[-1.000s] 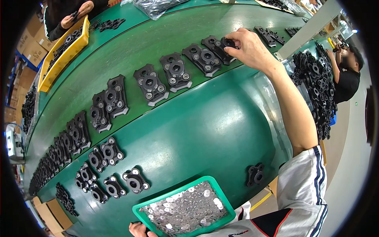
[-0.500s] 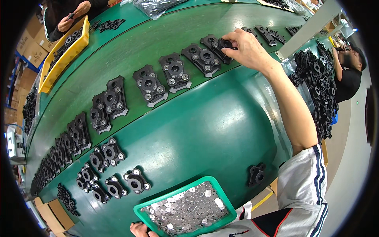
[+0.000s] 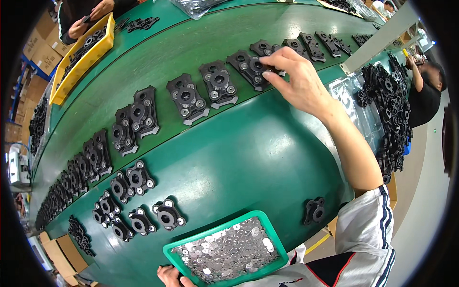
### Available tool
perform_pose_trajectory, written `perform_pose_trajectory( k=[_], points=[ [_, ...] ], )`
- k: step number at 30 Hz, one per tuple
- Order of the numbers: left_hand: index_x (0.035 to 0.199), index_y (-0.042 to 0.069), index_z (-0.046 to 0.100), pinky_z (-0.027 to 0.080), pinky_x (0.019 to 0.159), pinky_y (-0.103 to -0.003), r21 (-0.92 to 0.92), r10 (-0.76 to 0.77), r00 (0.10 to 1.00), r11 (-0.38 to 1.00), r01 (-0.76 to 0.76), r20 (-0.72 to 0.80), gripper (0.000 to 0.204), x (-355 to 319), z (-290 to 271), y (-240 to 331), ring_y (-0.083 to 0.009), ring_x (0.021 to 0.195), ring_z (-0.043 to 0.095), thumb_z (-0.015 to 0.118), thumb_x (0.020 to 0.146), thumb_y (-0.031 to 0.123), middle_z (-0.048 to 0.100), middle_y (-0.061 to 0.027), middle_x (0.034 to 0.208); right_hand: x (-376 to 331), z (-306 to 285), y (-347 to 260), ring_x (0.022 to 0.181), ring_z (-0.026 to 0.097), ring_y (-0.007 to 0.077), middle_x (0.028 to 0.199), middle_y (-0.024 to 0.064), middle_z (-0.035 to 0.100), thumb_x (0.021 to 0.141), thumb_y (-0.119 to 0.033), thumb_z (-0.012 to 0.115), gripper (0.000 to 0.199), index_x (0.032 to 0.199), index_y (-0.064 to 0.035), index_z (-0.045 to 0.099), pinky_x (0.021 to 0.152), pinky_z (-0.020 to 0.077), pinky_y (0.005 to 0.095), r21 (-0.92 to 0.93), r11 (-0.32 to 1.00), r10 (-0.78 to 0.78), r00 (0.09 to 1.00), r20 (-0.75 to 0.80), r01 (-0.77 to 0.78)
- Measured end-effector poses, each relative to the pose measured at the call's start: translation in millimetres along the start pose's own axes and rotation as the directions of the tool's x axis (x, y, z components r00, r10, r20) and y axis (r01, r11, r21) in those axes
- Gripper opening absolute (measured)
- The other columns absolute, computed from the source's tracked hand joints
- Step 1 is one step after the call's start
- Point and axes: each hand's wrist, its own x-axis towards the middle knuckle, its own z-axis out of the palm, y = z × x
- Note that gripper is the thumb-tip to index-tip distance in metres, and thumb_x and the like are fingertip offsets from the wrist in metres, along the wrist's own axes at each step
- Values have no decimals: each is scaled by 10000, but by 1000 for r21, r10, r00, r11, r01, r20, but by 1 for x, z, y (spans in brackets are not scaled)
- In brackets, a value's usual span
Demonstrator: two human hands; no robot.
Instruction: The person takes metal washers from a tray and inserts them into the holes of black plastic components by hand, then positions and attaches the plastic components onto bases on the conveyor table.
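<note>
My right hand reaches over the far green surface. Its thumb and index finger are parted, the tips at the right edge of a black ring-shaped piece on a black plate; whether they touch it I cannot tell. Other black plates with similar four-lobed pieces on top, such as this plate, stand in a row to the left. At the bottom edge, my left hand is closed on the lower left corner of a green tray full of thin silver washers. Part of this hand is cut off by the picture's edge.
Several loose four-lobed black pieces with silver washers lie left of the tray; another lies right. A heap of black parts is at the right, before a metal post. Far left, a co-worker's hands are above a yellow bin.
My right hand has left the ring-shaped piece on one plate and moved left to the neighbouring plate, its fingers now parted. My left hand stays at the tray. The whole view has shifted slightly.
</note>
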Motion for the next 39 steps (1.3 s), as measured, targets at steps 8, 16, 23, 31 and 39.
perform_pose_trajectory(
  k=[8,16,23,31,39],
  points=[
    [984,-5,668,456,931,-460,-22,-28,999,999,27,-17,196,7,1,12,-358,911,549,561,860,101,638,-184,971,14,17,15,799,588,234,1080,112,598,890,-60,687,401,1287,-31,635,774,508,331,43,997,-70,997,37,68],
    [981,-5,670,454,938,-466,-29,-29,998,999,27,-53,195,7,7,12,-355,902,548,557,855,93,644,-178,944,6,29,4,774,583,242,1017,105,585,884,-62,695,416,1292,-32,618,751,510,339,-24,999,-26,998,-58,25],
    [979,-4,671,450,948,-468,-27,-36,998,999,35,-50,193,10,6,16,-354,895,548,558,847,81,643,-176,945,5,38,-5,741,567,240,999,97,581,885,-71,699,383,1256,-24,615,722,504,344,-65,997,21,990,-140,-30],
    [984,3,673,444,962,-472,-63,-35,997,998,31,-74,196,7,9,14,-354,903,547,557,846,81,643,-175,952,5,45,-4,820,593,289,1018,130,583,893,-102,702,358,1229,-14,615,775,517,384,-49,997,53,982,-179,-62],
    [1156,-19,632,388,1010,-435,-137,-174,985,975,173,6,264,13,4,30,-240,921,488,531,931,76,597,-94,909,-54,-48,-45,810,603,306,1037,143,583,913,-192,703,353,1212,-22,626,773,519,401,-19,998,61,993,-101,-64]
  ],
)
